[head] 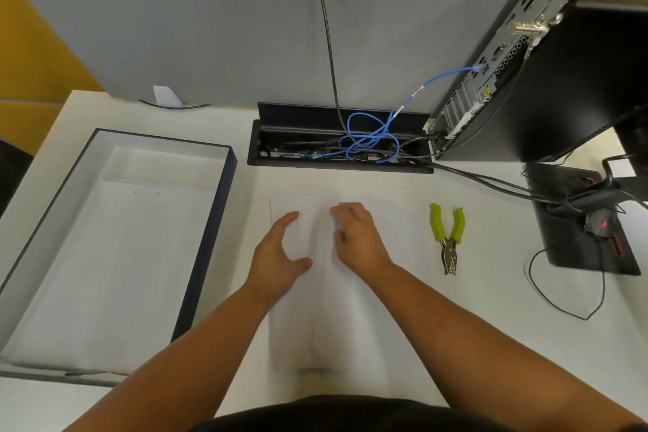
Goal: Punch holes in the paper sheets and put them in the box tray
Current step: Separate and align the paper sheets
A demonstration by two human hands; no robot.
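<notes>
White paper sheets (336, 309) flat on worktop (473, 309), under left hand (280, 256), fingers spread. Right hand (357, 238) fingers curled, pressing paper. Green-handled hole punch (447, 237) lying apart, box tray (115, 238) at left.

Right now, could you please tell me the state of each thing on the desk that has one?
Green-handled metal hole punch: lying unheld, handles spread.
White paper sheets: on desk, buckled between hands.
Dark-rimmed box tray: open, punched sheet inside.
Black cable hatch: lid open.
Left hand: open.
Right hand: open.
</notes>
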